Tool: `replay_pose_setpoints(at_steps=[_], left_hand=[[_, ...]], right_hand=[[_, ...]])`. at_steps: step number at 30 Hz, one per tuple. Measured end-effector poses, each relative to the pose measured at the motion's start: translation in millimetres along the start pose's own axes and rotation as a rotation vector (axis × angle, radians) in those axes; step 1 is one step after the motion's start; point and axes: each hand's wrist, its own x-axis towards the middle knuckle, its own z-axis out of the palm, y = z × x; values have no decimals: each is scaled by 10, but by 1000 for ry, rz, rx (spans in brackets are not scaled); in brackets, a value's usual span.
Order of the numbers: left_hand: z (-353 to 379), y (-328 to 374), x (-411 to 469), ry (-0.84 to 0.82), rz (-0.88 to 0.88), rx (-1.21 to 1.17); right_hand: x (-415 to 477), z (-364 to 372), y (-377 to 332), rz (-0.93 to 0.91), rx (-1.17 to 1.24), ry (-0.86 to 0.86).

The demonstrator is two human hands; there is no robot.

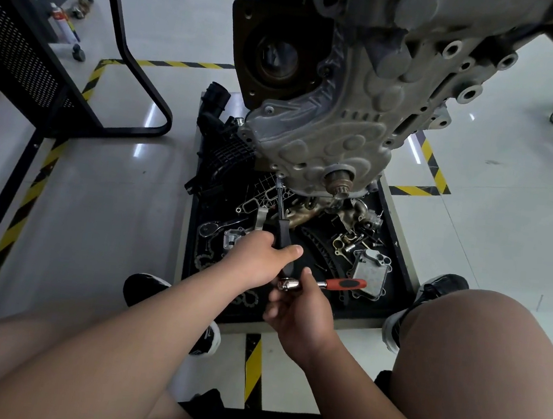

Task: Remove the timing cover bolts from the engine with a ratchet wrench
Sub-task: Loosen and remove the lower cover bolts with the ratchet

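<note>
1. Now, our left hand [259,259] has its fingers wrapped tight round the black handle [282,232] of a long bar [280,199].
2. The bar goes up to a bolt [279,176] at the low left edge of the timing cover [338,140], on the front of the engine [406,52].
3. Our right hand [301,310] pinches the shiny head of the ratchet wrench [328,284] at the bottom end of the handle. Its red grip sticks out to the right.
4. We think the best way is to hold the bar straight on the bolt so it does not slip off, and to swing the red grip in short, even pulls.
5. On the left, yellow and black tape [24,204] runs along the pale, shiny floor [115,191], beside a black frame [137,90].
6. Under the engine sits a black tray [389,220] full of loose parts. A dropped bolt could get lost in there.
</note>
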Motion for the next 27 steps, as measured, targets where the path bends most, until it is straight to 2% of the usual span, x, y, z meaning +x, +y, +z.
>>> replay_pose_setpoints(at_steps=[3,6,9,11,13,14,17,22,27], left_hand=[[-14,5,-9,6,9,5],[-8,-2,1,24,16,19],[11,0,14,42,20,21],[16,8,21,57,13,14],[20,9,31,55,13,-9],[23,10,35,49,14,-19],[27,7,47,50,9,-25],[20,-5,41,61,10,-6],[14,20,16,52,22,9]], right_hand=[[28,-28,-4,30,21,-72],[41,-57,5,-106,-133,-37],[9,-69,8,-392,-451,21],[-11,-70,11,-561,-753,29],[-3,-63,36,-672,-1063,83],[3,-55,43,-695,-1125,119],[-2,-38,61,-671,-989,91],[-7,63,25,-429,-494,24],[9,110,-51,-329,-325,4]])
